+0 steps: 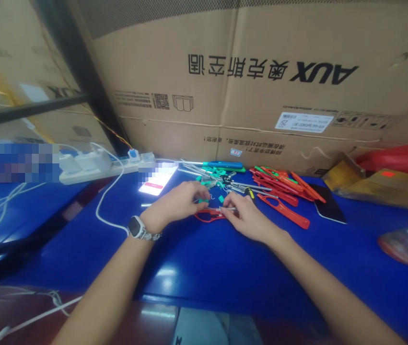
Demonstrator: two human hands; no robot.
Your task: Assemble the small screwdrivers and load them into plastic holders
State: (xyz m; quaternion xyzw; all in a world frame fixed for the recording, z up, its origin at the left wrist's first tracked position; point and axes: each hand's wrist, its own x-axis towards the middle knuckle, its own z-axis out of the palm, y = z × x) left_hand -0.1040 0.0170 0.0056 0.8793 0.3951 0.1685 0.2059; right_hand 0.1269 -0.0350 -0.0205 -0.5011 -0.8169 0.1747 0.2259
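My left hand [179,203], with a watch on the wrist, has its fingers curled in a pinch on a small green-tipped part at the near edge of a pile of metal rods and green pieces [214,178]. My right hand [246,216] pinches a thin metal piece over a red plastic clip [209,215] that lies on the blue table [196,263]. The two hands almost meet above that clip. A heap of red clips [283,189] lies just right of my right hand.
A lit phone [157,181] lies left of the pile and a dark phone [328,203] to its right. A white power strip [99,167] with cables sits at the left. A large cardboard box [261,86] stands behind the table. Packets lie at the right.
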